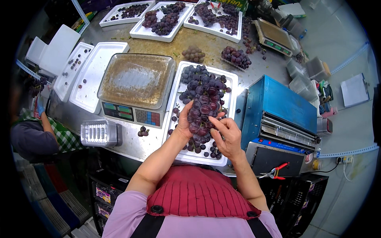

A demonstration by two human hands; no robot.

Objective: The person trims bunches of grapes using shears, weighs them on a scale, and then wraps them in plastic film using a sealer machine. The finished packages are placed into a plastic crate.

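A large bunch of dark purple grapes point(204, 109) is held over a white foam tray point(232, 91). My left hand point(185, 122) is closed round the bunch's left side, some of its fingers hidden beneath the fruit. From the right, my right hand point(228, 137) has its thumb and bent fingers at the lower right of the same bunch, gripping at the grapes there. More grapes lie in the tray around and under the bunch. Several loose ones point(214, 152) sit near its front edge.
Left of the tray stands a weighing scale point(137, 79), with stacked clear plastic boxes point(99, 133) nearer me. A blue sealing machine point(278, 107) is on the right, red-handled pruners point(276, 171) at its front. Grape-filled trays point(160, 37) line the back. A co-worker point(35, 131) is at far left.
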